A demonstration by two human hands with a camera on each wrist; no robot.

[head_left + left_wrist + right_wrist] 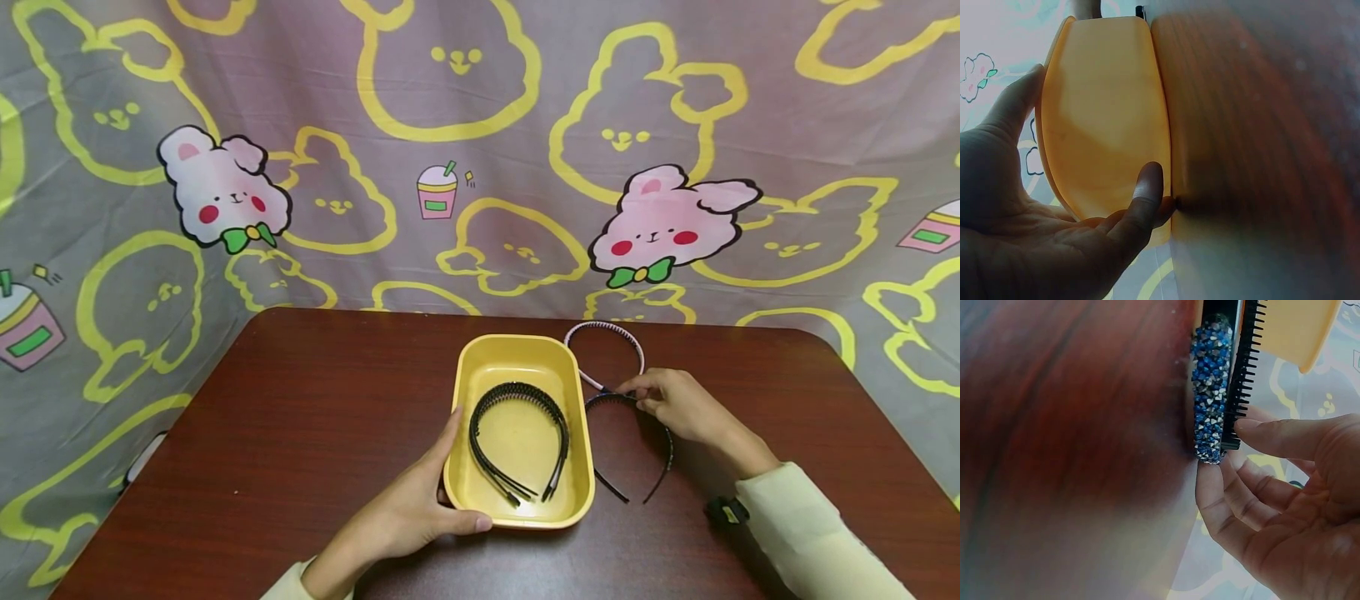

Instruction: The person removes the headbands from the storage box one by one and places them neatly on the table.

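My left hand [405, 508] grips the near left corner of a yellow plastic tray [587, 492], its thumb on the near rim and its fingers along the left wall. Several black toothed headbands [517, 389] lie stacked inside the tray. To the right of it, my right hand [686, 408] pinches the top of a dark headband [670, 457], whose two ends point toward me. In the right wrist view, blue and silver rhinestones [1210, 387] cover this band, with black comb teeth [1247, 369] alongside. A pale pink headband [600, 324] lies just behind, one end near my right fingertips.
The brown wooden table [315, 400] extends left and right of the tray. A cartoon-print curtain [510, 167] hangs behind and at both sides. A black device [727, 511] is strapped at the right wrist. Something pale [142, 458] shows past the table's left edge.
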